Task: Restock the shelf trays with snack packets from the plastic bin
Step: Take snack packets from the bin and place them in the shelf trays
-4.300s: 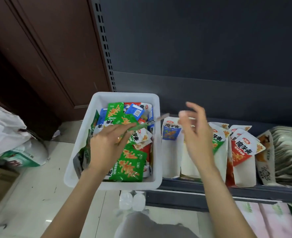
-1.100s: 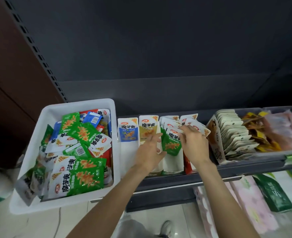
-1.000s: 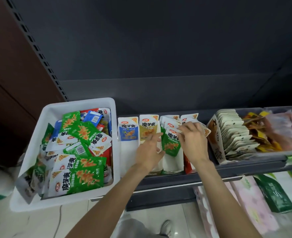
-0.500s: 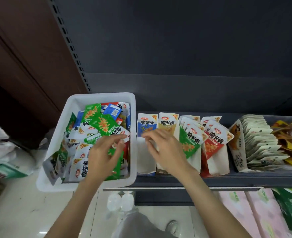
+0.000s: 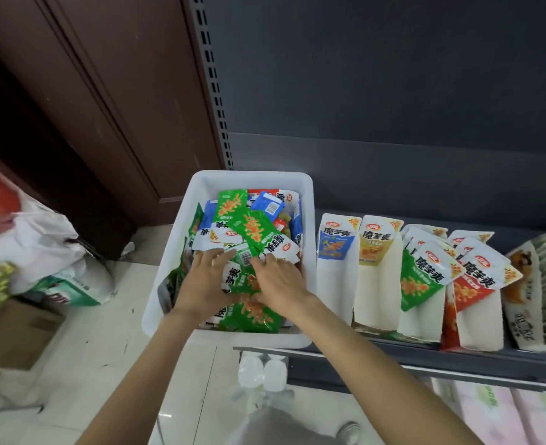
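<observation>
1. Head view: both hands are down in the white plastic bin (image 5: 201,187), sorting through loose snack packets; the step in hand looks like picking the next packets to restock.
2. Left hand (image 5: 202,281) lies at 9 o'clock of the pile, fingers spread flat on the packets; right hand (image 5: 278,281) at 3 o'clock, fingers spread over a green packet (image 5: 249,311); neither plainly pinches anything yet.
3. Next move, by judgement: close fingers on one flavour and carry it toward 3 o'clock, to the matching tray.
4. Bin holds a jumble of green, blue, red and white packets.
5. Shelf trays (image 5: 376,303), just beside the bin at 3 o'clock, stand in a row; blue tray (image 5: 332,245) and yellow tray (image 5: 376,248) look low on stock; green tray (image 5: 421,284) and red tray (image 5: 477,284) show several packets.
</observation>
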Available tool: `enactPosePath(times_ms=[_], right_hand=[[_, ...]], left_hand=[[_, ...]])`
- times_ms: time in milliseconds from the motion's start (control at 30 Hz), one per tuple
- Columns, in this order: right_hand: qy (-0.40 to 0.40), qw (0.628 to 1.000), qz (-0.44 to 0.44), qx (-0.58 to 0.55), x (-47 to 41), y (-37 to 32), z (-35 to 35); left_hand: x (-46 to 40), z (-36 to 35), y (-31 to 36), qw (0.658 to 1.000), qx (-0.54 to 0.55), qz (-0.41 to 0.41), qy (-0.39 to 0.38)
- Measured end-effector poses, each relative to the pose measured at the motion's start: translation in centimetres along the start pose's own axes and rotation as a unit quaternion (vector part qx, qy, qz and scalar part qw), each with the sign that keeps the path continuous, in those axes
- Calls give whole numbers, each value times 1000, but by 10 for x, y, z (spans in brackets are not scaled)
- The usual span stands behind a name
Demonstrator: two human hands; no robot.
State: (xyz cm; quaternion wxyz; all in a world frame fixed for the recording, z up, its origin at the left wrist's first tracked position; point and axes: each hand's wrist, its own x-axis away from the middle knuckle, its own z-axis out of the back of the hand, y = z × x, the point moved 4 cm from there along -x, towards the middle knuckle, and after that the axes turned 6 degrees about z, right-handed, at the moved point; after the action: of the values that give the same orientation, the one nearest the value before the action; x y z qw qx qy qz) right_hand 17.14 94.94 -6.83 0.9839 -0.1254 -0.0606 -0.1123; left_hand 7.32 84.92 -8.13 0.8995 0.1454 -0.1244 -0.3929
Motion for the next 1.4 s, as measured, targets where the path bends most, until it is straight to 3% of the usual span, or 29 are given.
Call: enactPosePath(times_ms=[167, 233, 367, 433, 567, 633, 667, 733, 800, 833, 900, 1033, 1100, 1200, 1400], right_hand=[[52, 996, -58, -35, 1, 7, 6], [91, 991, -82, -58, 1, 14, 10], [114, 971, -120, -171, 1, 30, 15], [118, 956, -134, -232, 1, 36, 18], [274, 925, -148, -216, 14, 42, 44], [350, 886, -142, -268, 27, 45, 58], [367, 855, -146, -337, 35, 48, 62], [354, 770, -161, -505, 53, 54, 63], [322, 692, -167, -625, 70, 58, 58], [310, 668, -167, -655, 80, 59, 57], [302, 649, -169, -678, 99, 65, 55], [360, 664, -189, -627, 144, 88, 59], [403, 712, -174, -548, 172, 101, 72], [424, 784, -171, -420, 211, 124, 89], [453, 821, -273, -217, 250, 166, 77]], left_hand=[[10, 4, 5, 985, 5, -28, 171], [13, 3, 6, 980, 29, -38, 192], [14, -9, -1, 995, 28, 0, 97], [15, -9, -3, 996, 12, -6, 88], [20, -8, -3, 999, -35, 3, 18], [21, -3, 1, 1000, -10, 14, 4], [21, 5, 6, 998, 52, 18, 32], [24, 27, 23, 957, 275, 54, 78], [27, 45, 54, 874, 480, 80, 10], [29, 51, 72, 847, 524, 72, -39], [29, 55, 106, 856, 509, 17, -90], [25, 41, 161, 918, 380, -94, -63], [25, 29, 190, 933, 321, -154, -56], [25, 7, 233, 945, 247, -215, -19], [14, -25, 287, 940, 200, -265, 74]])
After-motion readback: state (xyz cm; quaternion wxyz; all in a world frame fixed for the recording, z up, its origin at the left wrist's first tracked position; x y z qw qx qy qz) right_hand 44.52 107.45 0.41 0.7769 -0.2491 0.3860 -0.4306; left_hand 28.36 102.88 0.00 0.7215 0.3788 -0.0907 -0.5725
